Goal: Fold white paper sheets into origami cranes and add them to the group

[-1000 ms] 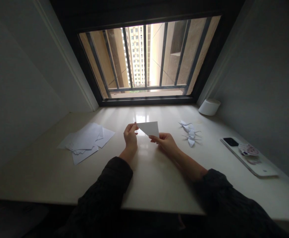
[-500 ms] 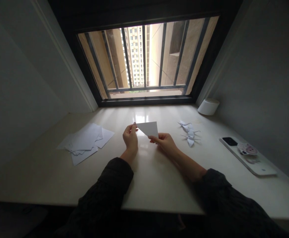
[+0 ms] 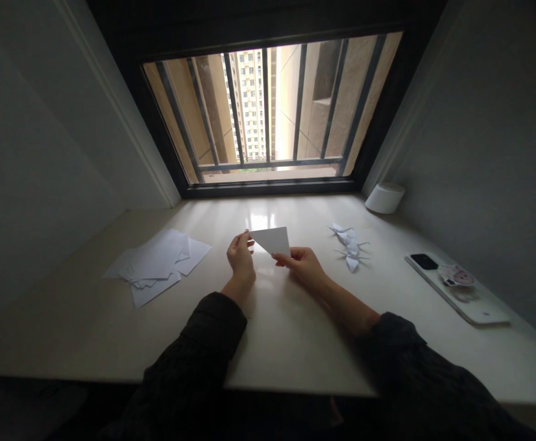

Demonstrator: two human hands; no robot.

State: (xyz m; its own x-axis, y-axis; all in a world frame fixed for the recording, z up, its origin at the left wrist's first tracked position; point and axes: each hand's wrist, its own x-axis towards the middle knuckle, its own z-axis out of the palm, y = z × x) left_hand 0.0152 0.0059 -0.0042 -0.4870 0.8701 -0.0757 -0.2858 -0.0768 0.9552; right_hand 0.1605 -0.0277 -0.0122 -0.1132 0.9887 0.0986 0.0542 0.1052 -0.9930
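Note:
A small folded sheet of white paper (image 3: 272, 239), triangular in outline where it shows, is held up above the pale tabletop between both hands. My left hand (image 3: 241, 252) pinches its left corner between thumb and fingertips. At its lower right corner, my right hand (image 3: 302, 264) grips the sheet with the thumb on the near side; the fingers behind are partly hidden. Several folded paper cranes (image 3: 351, 248) lie in a row to the right of my right hand. Off to the left, a loose stack of white paper sheets (image 3: 155, 264) is spread on the table.
A phone (image 3: 456, 291) with a cartoon grip on its back lies at the right. Near the window's right corner stands a white cylindrical object (image 3: 385, 198). The barred window (image 3: 268, 110) rises behind the table (image 3: 290, 349), whose front edge is close to me.
Both hands still hold the paper in nearly the same pose. The whole view has shifted very slightly, and the paper appears a touch further left.

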